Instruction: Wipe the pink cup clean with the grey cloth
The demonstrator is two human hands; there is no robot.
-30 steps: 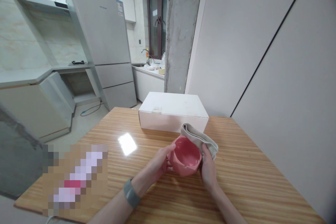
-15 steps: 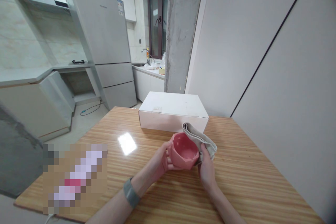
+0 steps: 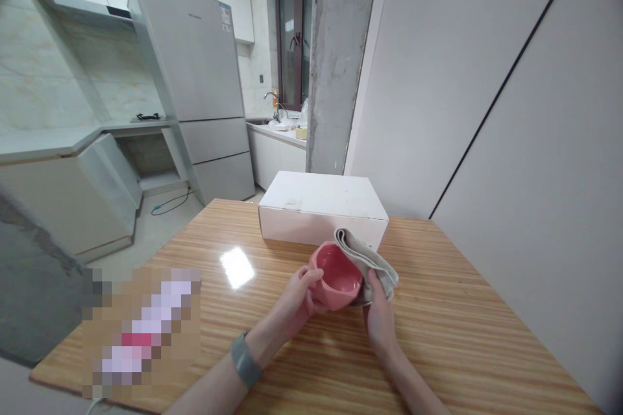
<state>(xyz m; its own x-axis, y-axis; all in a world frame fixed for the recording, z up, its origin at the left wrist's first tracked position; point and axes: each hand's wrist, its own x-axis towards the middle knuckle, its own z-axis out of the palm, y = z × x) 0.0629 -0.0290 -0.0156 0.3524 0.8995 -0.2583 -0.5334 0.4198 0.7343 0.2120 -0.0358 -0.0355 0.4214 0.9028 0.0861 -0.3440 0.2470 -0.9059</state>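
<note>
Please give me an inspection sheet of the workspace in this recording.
Surface: striped wooden table, with a glare spot on its top.
Job's things: pink bowl, held tilted; beige cloth lying against its rim.
Clutter: white cardboard box behind the bowl; pixelated patch over the table's left part, contents unreadable.
Hands: left hand grips the bowl's side, grey wristband on that wrist; right hand presses the cloth to the bowl.
Cables: thin cable on the floor by the fridge.
Surroundings: kitchen with fridge, concrete pillar, faucet and window.
</note>
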